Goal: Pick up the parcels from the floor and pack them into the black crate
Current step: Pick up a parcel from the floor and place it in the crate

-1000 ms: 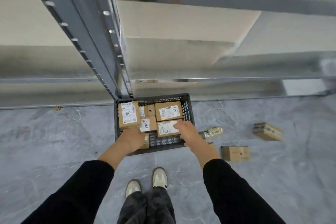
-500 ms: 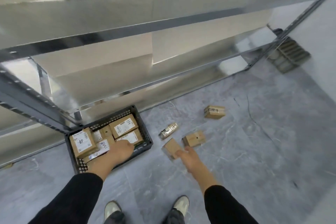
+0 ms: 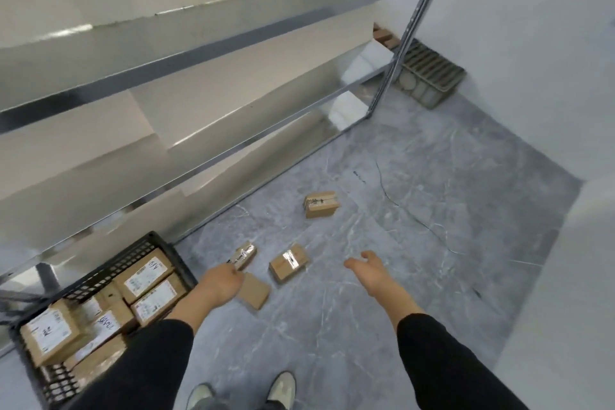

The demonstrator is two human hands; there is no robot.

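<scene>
Both hands had left the black crate: the left hand, loosely curled, hovered over a flat parcel on the floor, while the right hand hung open and empty beside the taped parcel.

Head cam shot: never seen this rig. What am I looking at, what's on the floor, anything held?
There is no robot. One wide-angle camera on a person's head looks down past black sleeves at both bare hands. The left hand reaches toward a flat brown parcel and a shiny taped parcel on the grey floor. The right hand is open and empty. Two more cardboard parcels lie nearby: a taped box and a farther box. The black crate, lower left beside metal shelving, already contains labelled boxes. Nothing is held.
</scene>
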